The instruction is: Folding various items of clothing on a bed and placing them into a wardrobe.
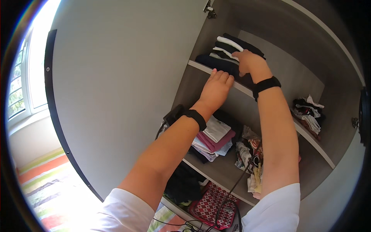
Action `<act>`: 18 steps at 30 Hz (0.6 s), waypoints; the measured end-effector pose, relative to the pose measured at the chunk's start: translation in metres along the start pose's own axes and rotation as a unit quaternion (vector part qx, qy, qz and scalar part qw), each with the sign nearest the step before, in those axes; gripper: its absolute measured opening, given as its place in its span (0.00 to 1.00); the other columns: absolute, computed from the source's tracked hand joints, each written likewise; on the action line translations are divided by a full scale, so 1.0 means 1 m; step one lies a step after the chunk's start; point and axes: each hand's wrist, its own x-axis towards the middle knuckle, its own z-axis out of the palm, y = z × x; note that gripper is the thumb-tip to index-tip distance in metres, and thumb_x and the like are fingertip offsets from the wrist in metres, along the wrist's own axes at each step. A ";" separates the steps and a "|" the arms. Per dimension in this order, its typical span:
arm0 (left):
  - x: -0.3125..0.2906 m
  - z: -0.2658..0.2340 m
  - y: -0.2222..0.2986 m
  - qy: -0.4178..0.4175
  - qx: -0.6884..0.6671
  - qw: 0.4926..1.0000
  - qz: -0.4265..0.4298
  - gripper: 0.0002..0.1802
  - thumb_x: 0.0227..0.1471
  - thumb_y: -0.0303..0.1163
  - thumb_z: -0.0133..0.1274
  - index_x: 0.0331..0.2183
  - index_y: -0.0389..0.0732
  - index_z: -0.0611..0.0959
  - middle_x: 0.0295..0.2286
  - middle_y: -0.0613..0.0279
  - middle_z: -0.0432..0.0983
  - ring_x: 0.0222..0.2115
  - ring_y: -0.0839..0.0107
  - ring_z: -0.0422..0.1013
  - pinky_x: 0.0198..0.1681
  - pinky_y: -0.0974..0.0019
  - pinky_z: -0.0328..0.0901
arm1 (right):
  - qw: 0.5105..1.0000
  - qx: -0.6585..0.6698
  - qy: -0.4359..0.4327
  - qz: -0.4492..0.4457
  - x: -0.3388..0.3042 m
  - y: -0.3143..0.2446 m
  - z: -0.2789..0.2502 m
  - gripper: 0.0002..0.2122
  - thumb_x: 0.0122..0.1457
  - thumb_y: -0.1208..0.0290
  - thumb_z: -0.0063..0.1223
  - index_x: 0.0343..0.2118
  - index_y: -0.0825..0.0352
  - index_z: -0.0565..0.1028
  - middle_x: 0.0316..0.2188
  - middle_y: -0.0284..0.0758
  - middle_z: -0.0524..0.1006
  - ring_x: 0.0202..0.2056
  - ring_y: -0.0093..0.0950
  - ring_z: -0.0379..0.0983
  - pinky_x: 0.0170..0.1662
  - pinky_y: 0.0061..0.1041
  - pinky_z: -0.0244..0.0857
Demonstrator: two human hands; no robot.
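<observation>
On the upper shelf of an open wardrobe lies a stack of folded clothes (222, 48), black, white and grey, with a dark navy folded garment (216, 63) at its bottom. My left hand (217, 88) rests at the front edge of that shelf, its outstretched fingertips against the navy garment. At the stack's right side is my right hand (249, 63), thumb and forefinger apart, the forefinger touching the light layers. Its other fingers are partly hidden. Neither hand visibly lifts anything.
The large grey wardrobe door (123, 85) stands open on the left. Below are folded clothes (218, 135), crumpled clothes (245, 152) and a red patterned bag (214, 205). A small clothes pile (309, 114) sits at the right. A dark cable (235, 183) hangs between my arms.
</observation>
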 end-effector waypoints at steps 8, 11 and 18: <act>0.003 -0.002 0.004 -0.003 0.000 1.000 -0.010 0.15 0.49 0.28 0.50 0.41 0.38 0.77 0.40 0.55 0.73 0.46 0.57 0.69 0.58 0.49 0.60 | 0.991 -0.108 -0.081 0.002 0.015 0.015 0.010 0.49 0.36 0.70 0.75 0.64 0.51 0.59 0.46 0.38 0.78 0.47 0.40 0.75 0.47 0.39 0.72; 0.003 -0.004 0.004 -0.027 -0.006 0.999 -0.017 0.15 0.48 0.27 0.49 0.41 0.38 0.77 0.41 0.55 0.73 0.47 0.56 0.69 0.58 0.48 0.59 | 0.993 -0.090 -0.069 0.030 0.013 0.005 0.019 0.41 0.46 0.74 0.65 0.65 0.51 0.58 0.44 0.38 0.79 0.44 0.39 0.77 0.46 0.38 0.73; 0.004 -0.005 0.002 -0.022 -0.006 0.999 -0.025 0.14 0.48 0.25 0.48 0.40 0.38 0.77 0.38 0.55 0.73 0.46 0.56 0.68 0.58 0.47 0.58 | 0.981 0.019 -0.170 0.097 0.009 -0.001 0.001 0.31 0.58 0.75 0.38 0.66 0.50 0.54 0.49 0.38 0.76 0.36 0.38 0.79 0.44 0.39 0.73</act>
